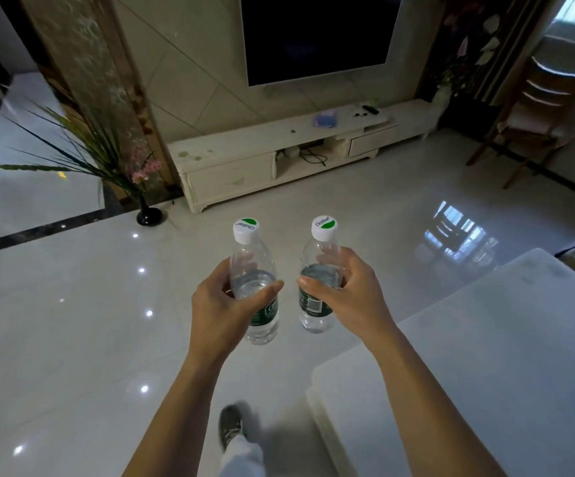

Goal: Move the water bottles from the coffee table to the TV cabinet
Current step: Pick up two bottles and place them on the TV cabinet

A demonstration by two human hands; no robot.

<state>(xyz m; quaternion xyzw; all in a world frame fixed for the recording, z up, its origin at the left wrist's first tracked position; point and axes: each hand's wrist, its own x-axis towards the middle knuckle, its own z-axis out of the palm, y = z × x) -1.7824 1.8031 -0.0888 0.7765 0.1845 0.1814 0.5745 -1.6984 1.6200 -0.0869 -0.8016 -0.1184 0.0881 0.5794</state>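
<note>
My left hand grips a clear water bottle with a white cap and green label, held upright above the floor. My right hand grips a second, matching water bottle, also upright, close beside the first. Both bottles are partly filled. The white coffee table is at my lower right, its visible top bare. The cream TV cabinet stands ahead against the wall, under the dark TV.
A black vase with long leaves and pink flowers stands left of the cabinet. On the cabinet top lie a bluish packet and a remote. A wooden chair stands at the right. Glossy tiled floor lies between; my foot is below.
</note>
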